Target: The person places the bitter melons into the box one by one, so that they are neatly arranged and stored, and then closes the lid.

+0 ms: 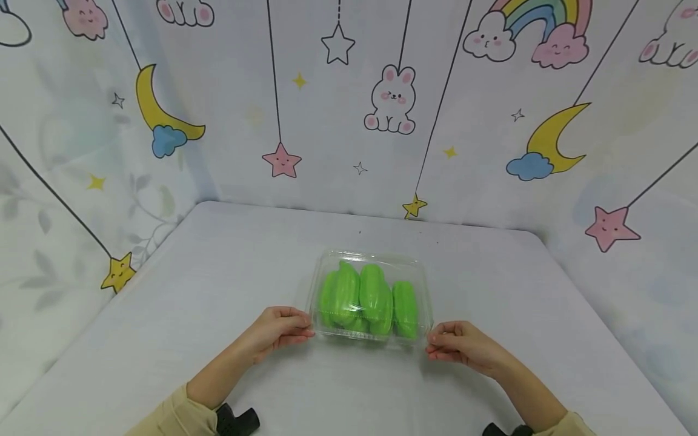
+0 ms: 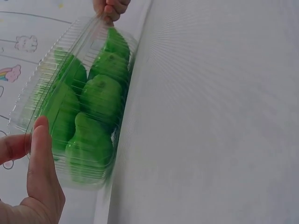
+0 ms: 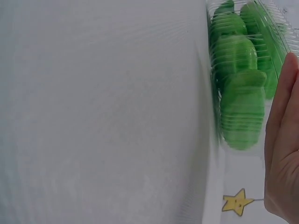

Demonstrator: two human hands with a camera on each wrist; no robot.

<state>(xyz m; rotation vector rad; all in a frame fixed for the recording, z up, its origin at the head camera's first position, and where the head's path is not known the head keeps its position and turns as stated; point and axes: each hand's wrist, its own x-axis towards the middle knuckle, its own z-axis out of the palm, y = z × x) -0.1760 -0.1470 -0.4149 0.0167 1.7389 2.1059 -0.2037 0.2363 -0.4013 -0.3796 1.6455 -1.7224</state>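
A clear plastic clamshell box [image 1: 349,335] sits on the white table, its lid down. Inside lie several bright green, lumpy oblong pieces [image 1: 373,293]; their exact kind is unclear. My left hand [image 1: 280,330] pinches the rim at the box's near left corner; thumb and finger on that edge show in the left wrist view, where the left hand [image 2: 42,182] is closest. At the near right corner, my right hand [image 1: 463,345] pinches the rim too. In the right wrist view, the right hand [image 3: 282,140] partly covers the lid edge.
The white table [image 1: 218,266] extends around the box on all sides. Behind it and along the sides hangs a pale curtain [image 1: 327,121] printed with moons, stars and rabbits. A dark wrist device [image 1: 238,421] shows by the left sleeve.
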